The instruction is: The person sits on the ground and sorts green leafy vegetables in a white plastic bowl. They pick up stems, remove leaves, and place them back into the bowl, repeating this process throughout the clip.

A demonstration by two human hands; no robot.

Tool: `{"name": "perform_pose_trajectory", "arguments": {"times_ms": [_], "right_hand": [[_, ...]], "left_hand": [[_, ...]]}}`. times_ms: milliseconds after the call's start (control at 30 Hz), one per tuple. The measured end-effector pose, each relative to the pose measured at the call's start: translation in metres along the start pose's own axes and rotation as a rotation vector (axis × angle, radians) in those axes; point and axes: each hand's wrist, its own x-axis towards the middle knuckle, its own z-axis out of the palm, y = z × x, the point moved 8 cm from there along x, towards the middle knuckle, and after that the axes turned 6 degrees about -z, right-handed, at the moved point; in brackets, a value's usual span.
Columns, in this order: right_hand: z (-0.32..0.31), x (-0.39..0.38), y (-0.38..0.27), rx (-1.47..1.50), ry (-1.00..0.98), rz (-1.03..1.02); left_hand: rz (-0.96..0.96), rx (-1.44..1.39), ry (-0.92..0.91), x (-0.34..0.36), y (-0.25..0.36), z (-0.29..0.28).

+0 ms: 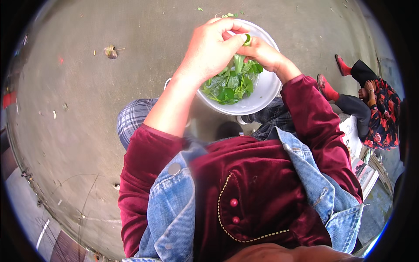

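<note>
A white basin (268, 89) with a handle on its left side stands in front of my knees. Loose leafy greens (231, 85) are heaped in its left part. Over the far side of the basin my two hands meet. My left hand (214, 50) has its thumb and fingers pinched at a green leaf (247, 40). My right hand (264, 53) is closed on the same leafy sprig from the other side, its fingertips nearly touching my left thumb. The fingers partly hide the sprig, so where its stem ends I cannot tell.
Another person (379, 109) in a flowered top and red shoes sits at the right. Below them lies a stack of papers or books (364, 172). A dry leaf (112, 52) and small green scraps (228, 15) lie on the grey floor (87, 109).
</note>
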Motion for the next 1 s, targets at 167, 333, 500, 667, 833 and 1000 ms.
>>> {"name": "perform_pose_trajectory", "arguments": {"times_ms": [167, 333, 500, 667, 833, 1000], "right_hand": [[-0.019, -0.040, -0.030, 0.201, 0.018, -0.151], [-0.027, -0.062, -0.047, 0.247, 0.089, -0.270], [-0.027, -0.065, -0.041, 0.264, 0.147, -0.246], [-0.037, -0.067, -0.042, 0.081, 0.270, -0.230], [-0.031, -0.076, -0.071, -0.745, 0.400, -0.426], [-0.013, -0.089, -0.094, -0.826, 0.466, -0.686]], "left_hand": [[-0.119, 0.149, -0.041, 0.005, -0.008, 0.018], [-0.165, 0.190, -0.186, 0.001, -0.013, 0.042], [-0.272, 0.227, -0.230, 0.000, -0.025, 0.049], [-0.223, 0.291, -0.163, 0.001, -0.027, 0.042], [-0.247, 0.359, -0.129, 0.000, -0.030, 0.032], [-0.227, 0.471, -0.130, -0.004, -0.026, 0.035]]}}
